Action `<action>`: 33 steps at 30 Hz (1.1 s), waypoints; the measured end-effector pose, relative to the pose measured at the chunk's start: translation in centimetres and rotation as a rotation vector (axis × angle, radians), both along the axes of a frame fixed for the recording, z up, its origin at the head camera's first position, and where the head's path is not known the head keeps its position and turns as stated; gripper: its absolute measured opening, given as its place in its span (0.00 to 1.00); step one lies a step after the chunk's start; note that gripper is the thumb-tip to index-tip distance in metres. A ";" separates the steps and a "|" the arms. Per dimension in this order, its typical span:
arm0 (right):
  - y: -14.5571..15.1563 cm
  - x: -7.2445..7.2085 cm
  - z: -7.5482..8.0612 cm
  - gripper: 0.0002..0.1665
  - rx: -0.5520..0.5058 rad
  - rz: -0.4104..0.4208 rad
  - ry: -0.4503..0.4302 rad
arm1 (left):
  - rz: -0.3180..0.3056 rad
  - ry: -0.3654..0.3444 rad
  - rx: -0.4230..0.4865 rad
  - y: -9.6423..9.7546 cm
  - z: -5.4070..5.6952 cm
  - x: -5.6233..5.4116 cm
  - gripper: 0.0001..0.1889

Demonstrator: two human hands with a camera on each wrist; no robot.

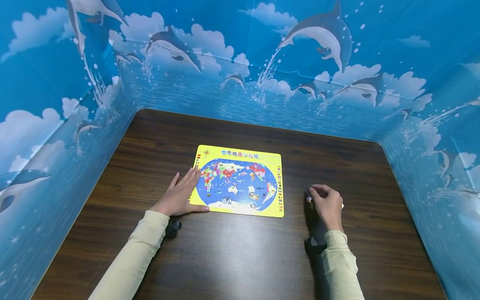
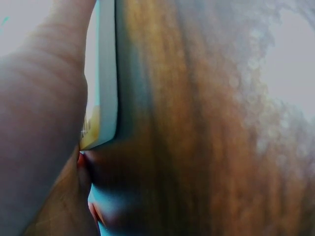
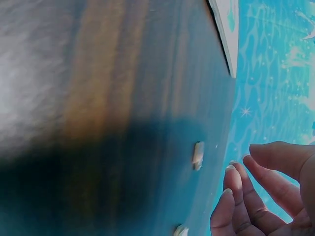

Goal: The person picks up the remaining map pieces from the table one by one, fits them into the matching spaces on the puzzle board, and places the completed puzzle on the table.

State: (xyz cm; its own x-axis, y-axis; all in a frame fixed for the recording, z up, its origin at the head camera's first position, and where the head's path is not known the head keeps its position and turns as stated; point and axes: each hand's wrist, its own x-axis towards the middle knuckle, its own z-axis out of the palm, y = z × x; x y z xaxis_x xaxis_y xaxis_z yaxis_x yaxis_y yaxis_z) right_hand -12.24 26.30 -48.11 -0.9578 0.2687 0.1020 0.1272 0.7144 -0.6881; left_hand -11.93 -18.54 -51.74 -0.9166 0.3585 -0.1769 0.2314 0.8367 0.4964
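A yellow-bordered world map board [image 1: 262, 212] lies flat at the middle of the table, its blue oval map dotted with small pictures. My left hand [image 1: 181, 196] rests spread on its left side, the thumb along the near edge. In the left wrist view, the board's thick pale edge [image 2: 108, 73] shows beside my wrist. Right of the board, my right hand [image 1: 329, 206] hovers low with bent fingers, thumb and index tips close together, nothing between them. Just left of those fingertips is a small colourful piece [image 1: 309, 199]. The right wrist view has two small pieces, one upper [image 3: 198, 156] and one lower [image 3: 181, 230].
The dark wood-grain table [image 1: 240, 254] has rounded far corners. A blue dolphin-print curtain [image 1: 225, 91] surrounds its far side and both flanks. Dark wrist devices sit under both sleeves, one by the left cuff [image 1: 173, 228].
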 end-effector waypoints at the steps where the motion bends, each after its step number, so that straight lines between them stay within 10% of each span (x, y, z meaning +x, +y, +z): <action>1: 0.2 0.1 -0.1 0.11 0.004 -0.007 -0.005 | 0.000 -0.001 0.000 0.0 0.0 0.0 0.67; 16: 2.9 1.5 0.1 0.12 0.068 -0.131 -0.041 | 0.002 -0.010 0.015 0.0 0.1 0.0 0.67; 33: 2.1 1.4 -0.9 0.16 0.076 0.074 -0.099 | -0.003 -0.021 0.001 0.0 0.0 -0.1 0.67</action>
State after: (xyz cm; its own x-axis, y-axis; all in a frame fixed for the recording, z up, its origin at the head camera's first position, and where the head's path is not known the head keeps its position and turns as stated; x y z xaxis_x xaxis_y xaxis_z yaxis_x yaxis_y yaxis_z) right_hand -10.88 28.37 -49.02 -0.9811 0.1921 0.0232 0.1368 0.7737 -0.6187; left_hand -12.07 -18.54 -51.70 -0.9117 0.3613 -0.1954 0.2233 0.8353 0.5024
